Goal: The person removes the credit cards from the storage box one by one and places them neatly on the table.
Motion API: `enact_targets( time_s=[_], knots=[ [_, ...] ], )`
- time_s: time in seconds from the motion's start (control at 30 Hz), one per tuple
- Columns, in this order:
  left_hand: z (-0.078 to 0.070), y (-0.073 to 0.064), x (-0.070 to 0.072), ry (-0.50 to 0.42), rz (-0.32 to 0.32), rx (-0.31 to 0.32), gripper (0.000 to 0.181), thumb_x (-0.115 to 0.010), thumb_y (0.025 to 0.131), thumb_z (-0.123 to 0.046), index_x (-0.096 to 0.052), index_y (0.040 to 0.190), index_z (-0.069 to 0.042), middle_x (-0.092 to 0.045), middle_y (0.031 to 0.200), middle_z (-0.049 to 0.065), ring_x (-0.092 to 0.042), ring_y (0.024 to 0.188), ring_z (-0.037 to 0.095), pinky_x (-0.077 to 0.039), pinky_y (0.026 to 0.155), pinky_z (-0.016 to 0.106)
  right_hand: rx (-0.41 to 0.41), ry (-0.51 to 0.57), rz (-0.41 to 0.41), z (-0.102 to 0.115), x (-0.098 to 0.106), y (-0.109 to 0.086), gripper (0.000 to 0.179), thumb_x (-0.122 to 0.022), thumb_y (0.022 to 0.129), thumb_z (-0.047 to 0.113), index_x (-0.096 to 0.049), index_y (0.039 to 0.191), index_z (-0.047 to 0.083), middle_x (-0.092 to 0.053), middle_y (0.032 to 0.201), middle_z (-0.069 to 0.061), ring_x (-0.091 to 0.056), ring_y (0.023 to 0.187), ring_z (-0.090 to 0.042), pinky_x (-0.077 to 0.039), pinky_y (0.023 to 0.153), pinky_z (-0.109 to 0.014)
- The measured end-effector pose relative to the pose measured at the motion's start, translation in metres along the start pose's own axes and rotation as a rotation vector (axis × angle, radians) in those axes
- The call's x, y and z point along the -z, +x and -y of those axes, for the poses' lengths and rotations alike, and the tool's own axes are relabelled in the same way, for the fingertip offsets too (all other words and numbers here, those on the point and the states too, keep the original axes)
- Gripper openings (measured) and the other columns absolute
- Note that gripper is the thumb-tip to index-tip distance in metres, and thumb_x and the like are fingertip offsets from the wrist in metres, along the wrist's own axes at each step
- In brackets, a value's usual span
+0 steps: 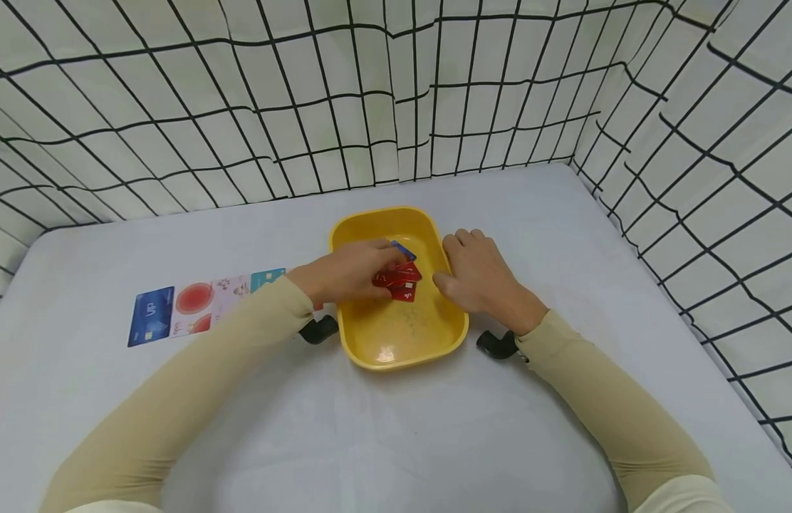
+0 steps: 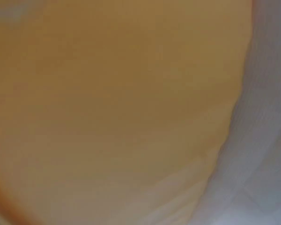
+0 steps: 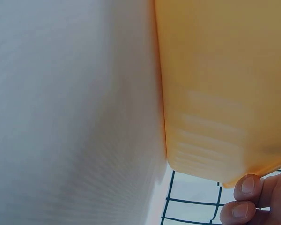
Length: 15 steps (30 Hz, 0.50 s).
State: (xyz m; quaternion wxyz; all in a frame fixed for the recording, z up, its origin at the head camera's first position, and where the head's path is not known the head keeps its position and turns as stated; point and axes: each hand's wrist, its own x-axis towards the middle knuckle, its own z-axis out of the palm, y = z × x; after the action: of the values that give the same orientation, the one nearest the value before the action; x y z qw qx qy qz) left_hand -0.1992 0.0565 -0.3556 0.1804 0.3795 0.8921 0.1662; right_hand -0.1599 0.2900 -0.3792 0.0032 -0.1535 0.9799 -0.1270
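A yellow tray [image 1: 402, 342] lies on the white table in the head view. My left hand [image 1: 351, 271] reaches over its left rim, thumb and fingers pinching at a red card [image 1: 409, 271]. Another red card [image 1: 405, 292] overlaps it from below, and the corner of a blue card [image 1: 404, 251] shows above. The hand hides parts of all these. My right hand [image 1: 479, 274] grips the tray's right rim, thumb on the inner side. Two of its fingertips [image 3: 241, 210] appear beside the rim in the right wrist view. Yellow tray wall [image 2: 131, 93] fills most of the left wrist view, blurred.
Left of the tray, several cards lie in a row: a blue VIP card [image 1: 151, 315], a pink card with red circles [image 1: 194, 306], a pale floral card [image 1: 229, 291] and a teal card [image 1: 266, 278]. My left arm covers part of this row. Black wire mesh [image 1: 345, 100] borders the table.
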Motion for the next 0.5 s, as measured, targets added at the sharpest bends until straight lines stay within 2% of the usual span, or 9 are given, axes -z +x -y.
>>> enact_targets(
  time_s=[0.5],
  knots=[
    [0.0005, 0.0086, -0.0046, 0.043, 0.046, 0.042, 0.051, -0.081, 0.090, -0.018, -0.062, 0.137, -0.011, -0.063, 0.133, 0.009, -0.058, 0.121, 0.025, -0.055, 0.108, 0.038, 0.005, -0.002, -0.006, -0.0016, -0.0003, 0.0006, 0.030, -0.051, 0.089, 0.028, -0.058, 0.103, 0.003, -0.052, 0.088, -0.010, -0.046, 0.088, -0.029, -0.035, 0.078, -0.037]
  ],
)
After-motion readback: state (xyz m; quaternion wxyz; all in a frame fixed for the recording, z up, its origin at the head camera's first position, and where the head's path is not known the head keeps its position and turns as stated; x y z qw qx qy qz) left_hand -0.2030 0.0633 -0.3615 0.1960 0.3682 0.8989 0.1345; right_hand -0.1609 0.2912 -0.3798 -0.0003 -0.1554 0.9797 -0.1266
